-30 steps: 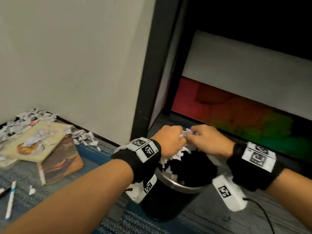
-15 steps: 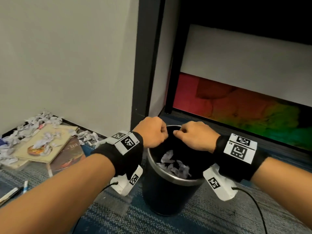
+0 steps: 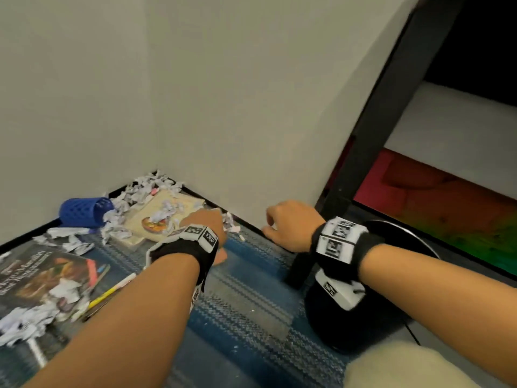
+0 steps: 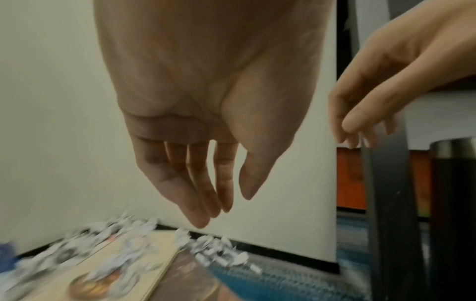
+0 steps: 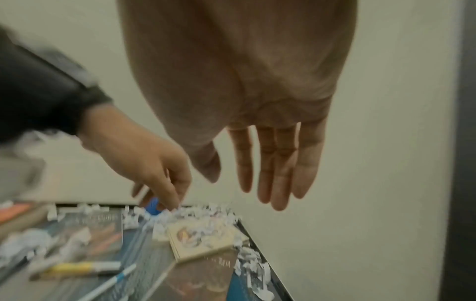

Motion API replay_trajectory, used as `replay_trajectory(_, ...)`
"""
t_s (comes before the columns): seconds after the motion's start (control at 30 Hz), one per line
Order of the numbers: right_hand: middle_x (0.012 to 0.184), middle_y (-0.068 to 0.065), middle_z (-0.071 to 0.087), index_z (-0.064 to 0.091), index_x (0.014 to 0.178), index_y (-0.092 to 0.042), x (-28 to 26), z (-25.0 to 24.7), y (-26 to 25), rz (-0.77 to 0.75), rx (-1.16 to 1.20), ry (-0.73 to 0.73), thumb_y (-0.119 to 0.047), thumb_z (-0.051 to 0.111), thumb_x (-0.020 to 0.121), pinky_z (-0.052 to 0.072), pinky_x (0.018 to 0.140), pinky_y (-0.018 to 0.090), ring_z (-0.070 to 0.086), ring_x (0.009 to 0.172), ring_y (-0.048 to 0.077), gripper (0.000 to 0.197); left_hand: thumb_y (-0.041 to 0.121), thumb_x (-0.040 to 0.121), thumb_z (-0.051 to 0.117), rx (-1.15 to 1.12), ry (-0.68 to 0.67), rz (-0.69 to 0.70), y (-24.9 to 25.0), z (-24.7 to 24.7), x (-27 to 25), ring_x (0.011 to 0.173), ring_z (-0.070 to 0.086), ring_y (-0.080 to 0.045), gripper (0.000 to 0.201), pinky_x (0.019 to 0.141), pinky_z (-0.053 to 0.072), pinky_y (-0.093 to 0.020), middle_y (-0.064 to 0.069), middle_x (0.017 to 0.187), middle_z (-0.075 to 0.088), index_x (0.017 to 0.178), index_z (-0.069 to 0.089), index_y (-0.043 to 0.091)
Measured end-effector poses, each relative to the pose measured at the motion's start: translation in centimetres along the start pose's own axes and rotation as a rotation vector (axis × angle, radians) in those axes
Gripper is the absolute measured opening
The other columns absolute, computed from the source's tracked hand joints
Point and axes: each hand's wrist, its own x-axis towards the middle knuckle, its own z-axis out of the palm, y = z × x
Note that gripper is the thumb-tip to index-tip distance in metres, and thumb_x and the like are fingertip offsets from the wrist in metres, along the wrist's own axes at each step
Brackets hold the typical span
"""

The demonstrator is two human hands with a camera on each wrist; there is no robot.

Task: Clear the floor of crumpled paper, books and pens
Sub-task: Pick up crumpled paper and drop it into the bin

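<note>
Crumpled paper (image 3: 151,186) is heaped in the wall corner and strewn over a cream book (image 3: 156,219); more scraps (image 4: 219,252) lie along the skirting. A dark book (image 3: 50,278) lies at the left, with a yellow pen (image 3: 112,292) beside it. In the right wrist view a yellow pen (image 5: 82,268) and a blue-and-white pen (image 5: 113,283) show. My left hand (image 3: 207,225) hangs above the cream book's near edge, fingers straight and empty (image 4: 226,207). My right hand (image 3: 282,219) hovers by the skirting, empty, fingers extended (image 5: 244,191).
A black bin (image 3: 391,275) with a metal rim stands at the right, under my right forearm, next to a black post (image 3: 377,135). A blue mesh holder (image 3: 84,212) lies tipped on its side by the left wall. A blue striped rug (image 3: 251,303) covers the floor.
Both hands dropped the paper into the bin, then left it and swung left and down toward the corner litter. The view turned left with them.
</note>
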Motion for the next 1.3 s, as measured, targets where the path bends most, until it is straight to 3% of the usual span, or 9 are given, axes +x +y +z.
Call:
replay_trajectory(0.13, 0.096, 0.011, 0.067, 0.065, 0.098, -0.009, 5.8, 2.7, -3.5, -0.058, -0.103, -0.203, -0.04, 0.049, 0.091, 0.046, 0.063, 0.031, 0.064, 0.084, 0.03, 0.036, 0.023, 0.095, 0.053, 0.077, -0.02, -0.054, -4.2, 1.3, -0.2, 0.105, 0.062, -0.028, 0.026, 0.078, 0.042, -0.038, -0.01, 0.114, 0.064, 0.116, 0.06, 0.009)
replay_trajectory(0.23, 0.09, 0.012, 0.068, 0.064, 0.093, -0.008, 9.2, 5.2, -3.9, -0.073, -0.094, -0.286, -0.041, 0.05, 0.09, 0.053, 0.068, 0.035, 0.063, 0.076, 0.029, 0.036, 0.02, 0.095, 0.052, 0.079, -0.088, -0.101, -6.3, 3.1, 1.1, 0.104, 0.062, -0.03, 0.023, 0.075, 0.047, -0.035, -0.012, 0.112, 0.064, 0.111, 0.063, 0.007)
replay_trajectory(0.33, 0.102, 0.012, 0.063, 0.058, 0.109, -0.011, 12.8, 8.5, -2.7, -0.067, -0.098, -0.278, -0.04, 0.05, 0.091, 0.055, 0.076, 0.04, 0.063, 0.088, 0.03, 0.035, 0.022, 0.096, 0.051, 0.078, -0.129, -0.153, -8.2, 5.6, 2.4, 0.1, 0.063, -0.028, 0.024, 0.077, 0.051, -0.035, -0.01, 0.11, 0.064, 0.112, 0.062, 0.008)
replay_trajectory(0.47, 0.129, 0.015, 0.043, 0.031, 0.141, -0.013, 17.3, 13.7, -1.7, -0.052, -0.051, -0.245, -0.03, 0.055, 0.09, 0.049, 0.085, 0.042, 0.052, 0.111, 0.035, 0.058, 0.025, 0.097, 0.046, 0.025, -0.117, -0.173, -10.6, 6.8, 3.3, 0.106, 0.059, -0.029, 0.026, 0.088, 0.05, -0.037, -0.011, 0.117, 0.059, 0.116, 0.057, 0.011)
replay_trajectory(0.83, 0.158, 0.003, 0.008, 0.0, 0.152, -0.026, 32.8, 19.4, -1.9, -0.315, -0.183, -0.255, -0.024, 0.074, 0.078, 0.039, 0.1, 0.049, 0.029, 0.136, 0.032, 0.105, 0.034, 0.094, 0.051, -0.17, -0.056, -0.357, -12.4, 6.1, 10.1, 0.102, 0.057, -0.029, 0.023, 0.087, 0.05, -0.042, -0.008, 0.116, 0.055, 0.109, 0.053, 0.017)
replay_trajectory(0.93, 0.152, 0.009, 0.021, 0.005, 0.152, -0.02, 32.7, 20.4, -1.6, -0.319, -0.184, -0.354, -0.023, 0.071, 0.08, 0.043, 0.097, 0.048, 0.034, 0.133, 0.032, 0.097, 0.035, 0.094, 0.049, -0.148, -0.158, -0.368, -10.7, 7.5, 11.5, 0.104, 0.056, -0.028, 0.027, 0.089, 0.049, -0.043, -0.007, 0.114, 0.054, 0.113, 0.054, 0.016)
replay_trajectory(1.03, 0.14, 0.016, 0.033, 0.022, 0.144, -0.01, 31.8, 22.0, -1.7, -0.281, -0.112, -0.273, -0.018, 0.062, 0.087, 0.046, 0.096, 0.04, 0.043, 0.122, 0.033, 0.07, 0.032, 0.092, 0.049, -0.139, -0.178, -0.357, -10.0, 8.6, 13.3, 0.103, 0.058, -0.029, 0.028, 0.089, 0.05, -0.043, -0.008, 0.114, 0.055, 0.112, 0.057, 0.014)
replay_trajectory(1.17, 0.136, 0.016, 0.035, 0.026, 0.14, -0.009, 30.6, 23.0, -2.0, -0.242, 0.064, -0.22, -0.013, 0.06, 0.088, 0.046, 0.093, 0.038, 0.046, 0.118, 0.032, 0.063, 0.031, 0.092, 0.048, -0.117, -0.093, -0.299, -9.7, 9.9, 16.6, 0.103, 0.056, -0.031, 0.029, 0.083, 0.05, -0.043, -0.01, 0.111, 0.053, 0.111, 0.055, 0.011)
replay_trajectory(1.3, 0.117, 0.015, 0.051, 0.043, 0.119, -0.009, 28.8, 22.4, -1.6, -0.173, 0.379, -0.045, -0.019, 0.043, 0.096, 0.044, 0.077, 0.039, 0.055, 0.097, 0.032, 0.024, 0.027, 0.086, 0.059, -0.027, 0.003, -0.224, -8.2, 11.3, 20.2, 0.113, 0.044, -0.032, 0.046, 0.086, 0.044, -0.043, -0.013, 0.123, 0.043, 0.125, 0.043, 0.009)
